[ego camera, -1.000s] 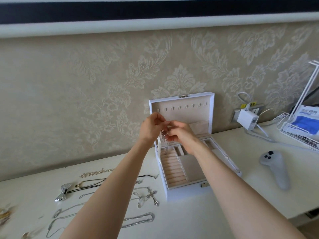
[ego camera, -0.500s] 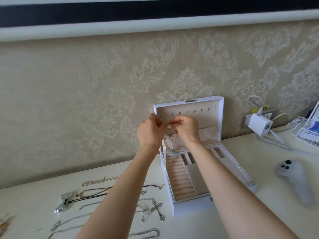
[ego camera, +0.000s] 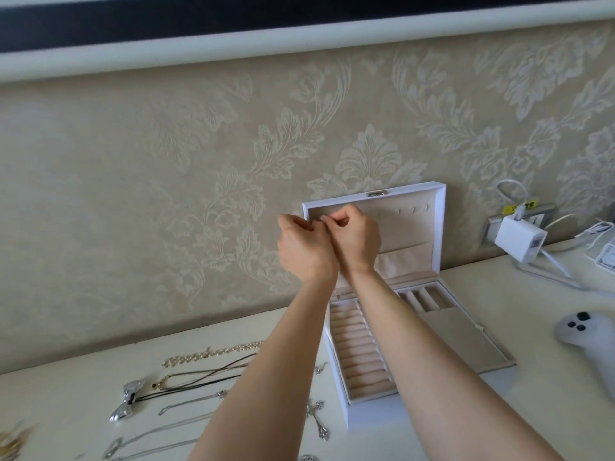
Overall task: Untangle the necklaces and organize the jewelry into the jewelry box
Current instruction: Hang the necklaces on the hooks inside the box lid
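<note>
**Necklace being hung up in the lid**

So, both hands are raised to the upright lid (ego camera: 374,227) of the white jewelry box (ego camera: 382,327), at about 12 o'clock on the desk (ego camera: 66,410). The left hand (ego camera: 304,247) and right hand (ego camera: 356,239) are pinched nearly closed, fingertips almost touching at the hook row (ego camera: 404,210). What's being held can't be made out here; presumably a fine chain. A chain like that should be treated as light, limp and slippery, easily re-knotted, so it's best taken near the clasp, not mid-length.

Compared with half a second back, the hands have been lifted higher, to the lid's top left corner, and the dangling necklace is no longer seen.

More pieces are left at 8 o'clock: a pearl strand (ego camera: 213,354), a bow pendant (ego camera: 128,399) and a cross pendant (ego camera: 317,417).
</note>
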